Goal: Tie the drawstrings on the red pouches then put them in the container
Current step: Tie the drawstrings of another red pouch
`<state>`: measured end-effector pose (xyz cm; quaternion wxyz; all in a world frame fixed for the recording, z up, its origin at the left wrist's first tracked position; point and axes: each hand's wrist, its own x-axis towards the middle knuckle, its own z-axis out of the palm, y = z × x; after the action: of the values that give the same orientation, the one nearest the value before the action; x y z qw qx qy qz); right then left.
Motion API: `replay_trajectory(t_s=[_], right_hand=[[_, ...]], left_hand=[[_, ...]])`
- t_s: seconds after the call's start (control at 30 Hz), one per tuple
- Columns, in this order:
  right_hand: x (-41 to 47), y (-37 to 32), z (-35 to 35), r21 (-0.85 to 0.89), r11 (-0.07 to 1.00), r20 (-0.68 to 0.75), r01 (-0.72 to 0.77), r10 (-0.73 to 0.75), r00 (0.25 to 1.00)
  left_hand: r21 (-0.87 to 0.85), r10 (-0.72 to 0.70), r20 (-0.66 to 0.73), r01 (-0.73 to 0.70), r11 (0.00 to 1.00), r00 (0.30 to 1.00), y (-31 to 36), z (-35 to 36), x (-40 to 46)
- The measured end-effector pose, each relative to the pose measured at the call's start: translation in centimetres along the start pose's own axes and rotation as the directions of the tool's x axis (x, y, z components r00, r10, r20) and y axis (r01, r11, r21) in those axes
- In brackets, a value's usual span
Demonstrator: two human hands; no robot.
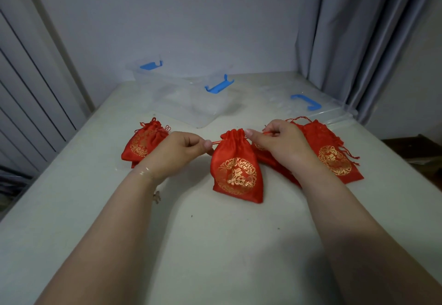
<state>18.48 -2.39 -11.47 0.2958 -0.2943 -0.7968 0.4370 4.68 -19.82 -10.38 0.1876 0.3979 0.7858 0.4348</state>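
A red pouch [235, 170] with a gold emblem lies in the middle of the white table [215, 245], its mouth gathered tight. My left hand [177, 151] pinches the drawstring [216, 141] at the pouch's left side. My right hand [277, 144] pinches the drawstring on its right side. Both cords are pulled outward. A tied red pouch [143, 143] lies to the left, partly behind my left hand. More red pouches [332, 154] lie in a pile on the right, partly under my right wrist. The clear container [191, 98] with blue latches stands behind them.
A clear lid [308, 106] with a blue handle lies at the back right of the table. A grey curtain [363, 36] hangs at the right, close to the table corner. The wall is directly behind the container.
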Motion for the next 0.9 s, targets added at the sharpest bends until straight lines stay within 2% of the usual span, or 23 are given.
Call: replay_trajectory(t_s=[0.07, 0.23, 0.37, 0.43, 0.5, 0.57, 0.63, 0.7, 0.8, 0.9], right_hand=[[0.2, 0.0, -0.2, 0.019, 1.0, -0.052, -0.018, 0.019, 0.998], [0.4, 0.1, 0.6, -0.001, 1.0, -0.221, 0.024, -0.024, 0.975], [0.4, 0.9, 2.6, 0.181, 0.983, -0.127, -0.024, 0.048, 0.991], [0.2, 0.9, 3.1, 0.16, 0.986, -0.057, -0.037, 0.046, 0.997], [0.0, 0.7, 3.5, 0.177, 0.983, 0.009, -0.043, 0.042, 0.999], [-0.1, 0.6, 3.4, 0.101, 0.994, 0.043, -0.038, 0.034, 0.998], [-0.2, 0.6, 3.2, -0.137, 0.99, 0.062, -0.01, 0.019, 0.998], [-0.5, 0.7, 3.4, -0.3, 0.954, 0.08, 0.018, 0.006, 0.997], [-0.9, 0.7, 3.7, -0.401, 0.915, 0.107, 0.046, -0.003, 0.994], [-1.2, 0.5, 4.0, -0.455, 0.886, 0.152, 0.087, -0.019, 0.988]], left_hand=[[-0.095, 0.028, 0.076, -0.02, 0.995, 0.997, 0.3, -0.4, -0.4], [-0.24, 0.127, 0.166, -0.085, 0.967, 0.978, 1.1, -0.3, -0.9], [-0.473, 0.283, 0.176, -0.171, 0.864, 0.943, 1.3, 0.7, -1.0], [-0.618, 0.33, 0.21, -0.136, 0.774, 0.92, 1.6, 1.5, -1.1], [-0.691, 0.327, 0.203, -0.101, 0.716, 0.923, 1.9, 2.0, -1.2], [-0.661, 0.276, 0.168, -0.099, 0.744, 0.946, 1.9, 2.0, -1.0], [-0.592, 0.202, 0.101, -0.104, 0.799, 0.974, 1.7, 1.5, -0.7], [-0.548, 0.155, 0.027, -0.115, 0.828, 0.988, 1.1, 1.0, -0.3], [-0.43, 0.234, -0.016, -0.217, 0.876, 0.972, 0.9, 1.2, -0.5], [-0.385, 0.252, -0.014, -0.238, 0.892, 0.968, 1.4, 1.9, -0.9]])
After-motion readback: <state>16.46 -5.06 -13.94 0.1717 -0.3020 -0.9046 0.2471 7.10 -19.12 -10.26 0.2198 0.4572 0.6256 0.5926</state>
